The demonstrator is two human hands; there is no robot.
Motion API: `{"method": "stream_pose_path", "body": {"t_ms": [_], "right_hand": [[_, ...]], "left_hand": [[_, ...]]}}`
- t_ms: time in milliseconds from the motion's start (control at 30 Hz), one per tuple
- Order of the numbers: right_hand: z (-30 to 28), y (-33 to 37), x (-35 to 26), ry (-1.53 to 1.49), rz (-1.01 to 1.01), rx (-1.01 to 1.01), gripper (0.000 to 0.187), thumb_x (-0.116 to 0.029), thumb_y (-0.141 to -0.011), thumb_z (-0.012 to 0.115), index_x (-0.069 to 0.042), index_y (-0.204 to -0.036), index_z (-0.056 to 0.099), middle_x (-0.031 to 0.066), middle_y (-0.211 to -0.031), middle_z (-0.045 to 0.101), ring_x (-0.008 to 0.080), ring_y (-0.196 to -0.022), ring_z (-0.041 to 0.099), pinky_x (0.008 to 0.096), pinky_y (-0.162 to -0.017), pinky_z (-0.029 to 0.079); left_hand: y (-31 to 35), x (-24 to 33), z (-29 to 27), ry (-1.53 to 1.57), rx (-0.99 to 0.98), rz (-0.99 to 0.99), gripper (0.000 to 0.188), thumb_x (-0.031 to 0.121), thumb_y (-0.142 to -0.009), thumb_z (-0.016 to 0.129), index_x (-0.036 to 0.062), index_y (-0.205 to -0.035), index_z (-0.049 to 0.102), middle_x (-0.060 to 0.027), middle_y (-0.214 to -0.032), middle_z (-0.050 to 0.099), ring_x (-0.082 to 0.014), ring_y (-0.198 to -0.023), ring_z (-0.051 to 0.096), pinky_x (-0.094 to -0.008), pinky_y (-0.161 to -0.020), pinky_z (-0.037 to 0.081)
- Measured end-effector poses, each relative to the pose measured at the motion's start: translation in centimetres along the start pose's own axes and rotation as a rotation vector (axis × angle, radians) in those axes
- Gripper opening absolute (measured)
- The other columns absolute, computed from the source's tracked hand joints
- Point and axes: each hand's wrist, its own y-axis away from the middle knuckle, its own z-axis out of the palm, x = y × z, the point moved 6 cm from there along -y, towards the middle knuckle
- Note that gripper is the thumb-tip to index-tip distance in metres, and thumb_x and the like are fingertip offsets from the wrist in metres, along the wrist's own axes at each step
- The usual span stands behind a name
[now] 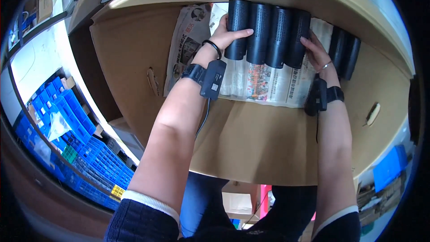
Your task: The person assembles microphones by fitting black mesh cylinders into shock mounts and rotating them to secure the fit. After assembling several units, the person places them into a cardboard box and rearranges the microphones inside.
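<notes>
Several black cylinders with perforated upper parts stand side by side in a row inside a large cardboard box. My left hand grips the row's left end, its thumb lying across the front of the first cylinders. At the other end my right hand presses its thumb and fingers against the last cylinder, so the row is held between both hands. Newspaper lies beneath them. Two more black cylinders rest against the box's right side, just beyond my right hand.
Tall cardboard walls surround my hands, with a handhold slot on the left and another slot on the right. Outside, blue plastic crates are stacked at left. A blue object sits among stacked cardboard at right.
</notes>
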Motion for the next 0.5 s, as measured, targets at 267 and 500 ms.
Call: {"method": "stream_pose_path", "body": {"t_ms": [267, 500], "right_hand": [[-0.8, -1.5, 4.3, -0.237, 0.093, -0.174, 0.081, -0.034, -0.074, 0.075, -0.011, -0.14, 0.033, 0.0061, -0.132, 0.048, 0.0222, -0.122, 0.045, 0.0351, -0.104, 0.035], [1.7, -2.0, 2.9, -0.11, 0.051, -0.265, 0.101, -0.035, -0.066, 0.08, -0.015, -0.145, 0.021, 0.0041, -0.138, 0.042, 0.0205, -0.122, 0.045, 0.0349, -0.103, 0.035]], "left_hand": [[2.2, -1.8, 0.1, 0.515, -0.214, -0.28, 0.067, 0.04, -0.073, 0.075, 0.0036, -0.122, 0.048, -0.0144, -0.112, 0.059, -0.0268, -0.101, 0.059, -0.0455, -0.087, 0.049], [2.5, -2.3, 1.4, 0.627, -0.33, -0.299, 0.063, 0.038, -0.072, 0.075, 0.0032, -0.119, 0.052, -0.0145, -0.106, 0.062, -0.0262, -0.092, 0.063, -0.043, -0.083, 0.052]]}}
